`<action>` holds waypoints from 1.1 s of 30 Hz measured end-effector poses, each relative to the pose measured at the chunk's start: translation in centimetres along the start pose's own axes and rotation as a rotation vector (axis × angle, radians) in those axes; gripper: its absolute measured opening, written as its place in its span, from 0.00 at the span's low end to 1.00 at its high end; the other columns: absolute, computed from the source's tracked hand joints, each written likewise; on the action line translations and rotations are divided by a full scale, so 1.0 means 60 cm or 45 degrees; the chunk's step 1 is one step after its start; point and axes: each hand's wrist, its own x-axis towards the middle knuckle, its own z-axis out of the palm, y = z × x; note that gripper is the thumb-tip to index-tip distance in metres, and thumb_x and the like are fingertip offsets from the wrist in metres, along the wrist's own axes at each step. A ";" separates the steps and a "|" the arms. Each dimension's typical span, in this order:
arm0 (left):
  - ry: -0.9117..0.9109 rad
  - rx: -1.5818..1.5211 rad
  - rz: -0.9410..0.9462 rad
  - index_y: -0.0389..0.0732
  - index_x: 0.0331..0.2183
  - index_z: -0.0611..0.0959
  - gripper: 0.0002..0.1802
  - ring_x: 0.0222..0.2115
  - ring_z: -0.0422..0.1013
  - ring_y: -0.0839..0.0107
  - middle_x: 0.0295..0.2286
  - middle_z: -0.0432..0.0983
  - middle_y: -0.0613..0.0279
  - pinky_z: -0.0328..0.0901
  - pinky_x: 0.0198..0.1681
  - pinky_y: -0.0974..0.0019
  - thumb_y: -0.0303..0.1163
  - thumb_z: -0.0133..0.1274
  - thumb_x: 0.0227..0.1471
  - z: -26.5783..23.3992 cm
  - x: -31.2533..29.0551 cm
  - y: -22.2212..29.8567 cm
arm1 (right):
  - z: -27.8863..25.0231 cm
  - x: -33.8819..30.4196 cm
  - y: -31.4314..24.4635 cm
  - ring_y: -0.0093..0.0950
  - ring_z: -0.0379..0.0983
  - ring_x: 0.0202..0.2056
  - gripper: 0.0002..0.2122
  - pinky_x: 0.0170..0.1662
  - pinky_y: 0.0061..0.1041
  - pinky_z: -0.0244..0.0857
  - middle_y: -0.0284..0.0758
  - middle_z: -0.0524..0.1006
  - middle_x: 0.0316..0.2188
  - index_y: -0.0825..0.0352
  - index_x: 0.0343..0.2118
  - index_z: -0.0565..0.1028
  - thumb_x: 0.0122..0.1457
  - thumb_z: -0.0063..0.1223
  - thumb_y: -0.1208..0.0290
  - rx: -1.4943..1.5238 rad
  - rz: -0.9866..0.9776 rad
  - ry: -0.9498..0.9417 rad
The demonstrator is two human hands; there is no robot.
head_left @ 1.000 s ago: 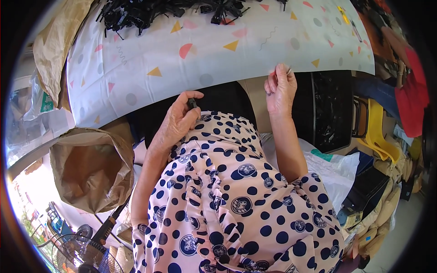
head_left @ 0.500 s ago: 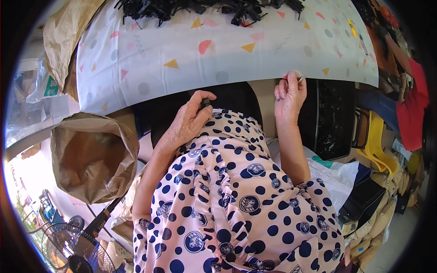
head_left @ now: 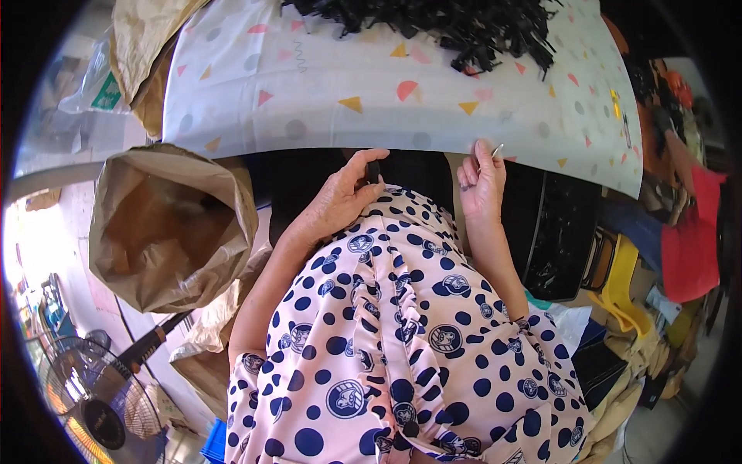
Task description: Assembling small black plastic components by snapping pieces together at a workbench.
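My left hand is closed around a small black piece, held between thumb and fingers above my lap, just off the table's near edge. At that same edge, further right, my right hand pinches a small shiny metal tool; its kind is too small to make out. A heap of black plastic pieces with thin protruding ends lies on the patterned tablecloth, towards the far side.
Left of me stands an open brown paper bag, with a fan below it. A black container and a yellow chair are on the right. A yellow-handled tool lies at the table's right end. Another person's red clothing shows beyond.
The view has shifted, showing more of the black heap. My right hand has come closer to my left and sits slightly lower. Both hands keep their holds.
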 end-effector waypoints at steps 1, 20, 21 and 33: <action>0.025 -0.008 0.001 0.43 0.52 0.66 0.23 0.27 0.65 0.72 0.24 0.68 0.60 0.62 0.32 0.71 0.26 0.49 0.54 -0.001 -0.003 0.000 | 0.003 -0.002 0.005 0.15 0.52 0.13 0.05 0.16 0.17 0.47 0.24 0.64 0.19 0.60 0.29 0.69 0.58 0.54 0.70 -0.011 0.011 -0.021; -0.049 -0.188 -0.062 0.42 0.51 0.68 0.22 0.27 0.63 0.78 0.25 0.65 0.66 0.61 0.32 0.74 0.27 0.49 0.54 -0.003 0.006 -0.002 | 0.023 -0.031 0.023 0.14 0.53 0.13 0.04 0.16 0.15 0.49 0.29 0.74 0.26 0.62 0.31 0.71 0.58 0.54 0.69 -0.038 0.021 -0.065; -0.021 -0.133 -0.014 0.43 0.51 0.69 0.22 0.26 0.63 0.77 0.24 0.65 0.66 0.62 0.31 0.73 0.27 0.50 0.53 -0.003 0.005 -0.004 | 0.024 -0.033 0.019 0.14 0.53 0.13 0.05 0.15 0.15 0.49 0.30 0.75 0.26 0.62 0.31 0.71 0.59 0.53 0.69 -0.107 -0.014 -0.071; 0.185 0.179 0.271 0.43 0.49 0.72 0.23 0.23 0.63 0.81 0.23 0.67 0.68 0.64 0.28 0.76 0.25 0.54 0.49 -0.041 0.029 0.065 | 0.079 0.021 -0.073 0.14 0.53 0.12 0.07 0.17 0.15 0.48 0.30 0.74 0.23 0.64 0.30 0.73 0.62 0.47 0.67 -0.182 -0.127 -0.288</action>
